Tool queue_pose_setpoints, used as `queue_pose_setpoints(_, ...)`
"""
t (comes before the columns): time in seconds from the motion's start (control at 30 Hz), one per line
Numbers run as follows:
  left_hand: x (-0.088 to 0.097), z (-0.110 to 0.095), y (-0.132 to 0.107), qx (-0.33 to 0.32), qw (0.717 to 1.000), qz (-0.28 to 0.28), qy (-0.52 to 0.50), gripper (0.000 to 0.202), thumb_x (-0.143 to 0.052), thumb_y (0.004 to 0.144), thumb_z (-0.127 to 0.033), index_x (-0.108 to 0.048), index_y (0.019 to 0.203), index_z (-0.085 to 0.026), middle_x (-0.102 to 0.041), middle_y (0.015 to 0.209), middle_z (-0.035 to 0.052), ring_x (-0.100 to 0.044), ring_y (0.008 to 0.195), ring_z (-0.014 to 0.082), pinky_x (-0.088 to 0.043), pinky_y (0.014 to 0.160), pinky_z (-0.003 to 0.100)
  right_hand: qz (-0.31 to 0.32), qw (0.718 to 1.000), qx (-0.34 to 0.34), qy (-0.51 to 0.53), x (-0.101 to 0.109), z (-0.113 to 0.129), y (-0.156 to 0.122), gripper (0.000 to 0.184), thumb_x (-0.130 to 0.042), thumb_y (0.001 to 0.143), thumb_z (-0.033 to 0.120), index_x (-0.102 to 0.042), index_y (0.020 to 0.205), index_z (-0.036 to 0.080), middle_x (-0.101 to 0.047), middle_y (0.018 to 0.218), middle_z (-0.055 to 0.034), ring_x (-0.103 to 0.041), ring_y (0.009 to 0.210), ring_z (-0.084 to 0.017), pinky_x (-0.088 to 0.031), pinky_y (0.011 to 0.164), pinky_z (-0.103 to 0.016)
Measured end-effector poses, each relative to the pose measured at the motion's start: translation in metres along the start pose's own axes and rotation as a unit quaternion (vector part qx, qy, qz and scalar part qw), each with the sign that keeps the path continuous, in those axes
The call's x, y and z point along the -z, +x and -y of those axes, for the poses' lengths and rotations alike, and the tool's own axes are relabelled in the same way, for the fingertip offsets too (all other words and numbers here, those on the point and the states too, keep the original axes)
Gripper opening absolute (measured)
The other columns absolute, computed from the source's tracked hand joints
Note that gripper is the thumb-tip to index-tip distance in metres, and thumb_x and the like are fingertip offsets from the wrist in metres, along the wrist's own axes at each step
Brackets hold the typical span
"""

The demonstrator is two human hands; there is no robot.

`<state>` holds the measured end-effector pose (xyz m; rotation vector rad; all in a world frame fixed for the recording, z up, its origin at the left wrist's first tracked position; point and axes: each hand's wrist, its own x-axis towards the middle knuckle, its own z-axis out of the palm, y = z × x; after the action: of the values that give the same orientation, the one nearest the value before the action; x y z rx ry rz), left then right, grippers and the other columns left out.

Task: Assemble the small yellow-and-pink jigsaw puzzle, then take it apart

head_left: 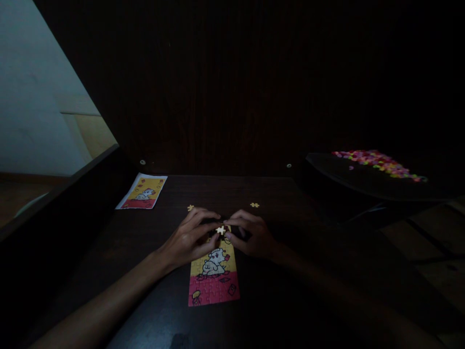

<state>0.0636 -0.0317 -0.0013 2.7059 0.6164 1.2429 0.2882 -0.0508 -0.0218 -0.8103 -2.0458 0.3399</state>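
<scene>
A jigsaw puzzle (214, 271) lies on the dark table, yellow above and pink below, with white cartoon animals in its middle. At its top edge, a small pale yellow puzzle piece (221, 230) sits between the fingertips of both hands. My left hand (192, 232) is closed on the piece from the left, thumb and index finger pinching at it. From the right, my right hand (252, 233) also closes its thumb and index finger at the piece. My fingers hide part of the puzzle's top rows.
Beyond my hands lie two loose yellow pieces, a left piece (191, 207) and a right piece (255, 205). A printed picture card (143, 192) rests at the back left. On a dark raised surface (323, 169) at right is a pile of small colourful bits (381, 162). A dark panel (218, 97) rises behind.
</scene>
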Motion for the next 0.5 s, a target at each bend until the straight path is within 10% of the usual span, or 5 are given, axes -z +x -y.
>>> queue_pose_setpoints(0.5,0.0015,0.0013,-0.0006,0.025,1.0,0.012,0.002,0.027,-0.066,0.088,-0.02,-0.061,0.115,-0.02,-0.063,0.113,0.0104,-0.06,0.104,0.0238,-0.053,0.086,0.041,-0.01,1.0,-0.007,-0.014,-0.0008,-0.0001,0.0008,0.012,-0.066,0.087,0.026,-0.067,0.098,0.02,-0.066,0.083,-0.0016,-0.05,0.054,-0.008,-0.041,0.049,-0.021)
